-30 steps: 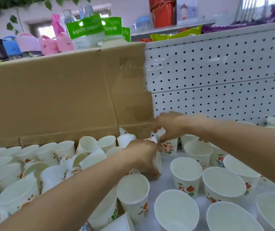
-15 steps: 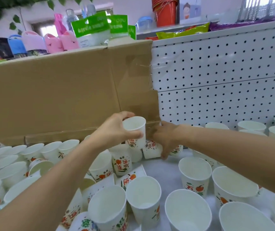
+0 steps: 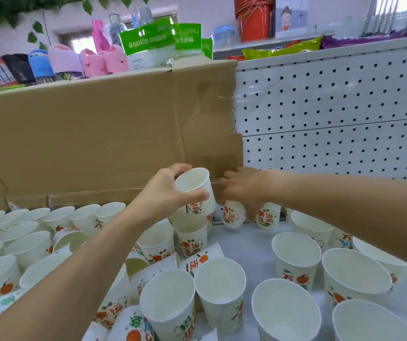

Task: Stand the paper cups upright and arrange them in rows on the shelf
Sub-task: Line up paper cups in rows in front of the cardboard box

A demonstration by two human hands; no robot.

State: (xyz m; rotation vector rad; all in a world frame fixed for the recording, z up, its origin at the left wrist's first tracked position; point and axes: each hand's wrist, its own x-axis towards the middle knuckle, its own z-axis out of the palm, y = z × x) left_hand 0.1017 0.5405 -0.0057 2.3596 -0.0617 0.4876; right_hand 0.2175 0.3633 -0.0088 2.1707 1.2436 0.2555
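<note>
White cups [image 3: 296, 257] — orange-fruit print; brown cardboard [image 3: 86, 143].

Thin matt white paper, colour-printed outside, for the paper cups [image 3: 296, 249]. At 9 o'clock, dull brown cardboard [image 3: 86, 143], crossed by glossy clear tape [image 3: 233, 98]. At 2 o'clock, smooth white perforated pegboard [image 3: 333, 107]. Glossy red plastic bucket [image 3: 255, 23] at 12 o'clock.

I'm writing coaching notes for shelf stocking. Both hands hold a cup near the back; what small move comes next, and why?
Probably the right hand should stand its tilted cup upright beside the standing cup at the back. It looks tipped and low over the shelf, while the left hand grips its lifted cup already upright, ready to follow.
</note>
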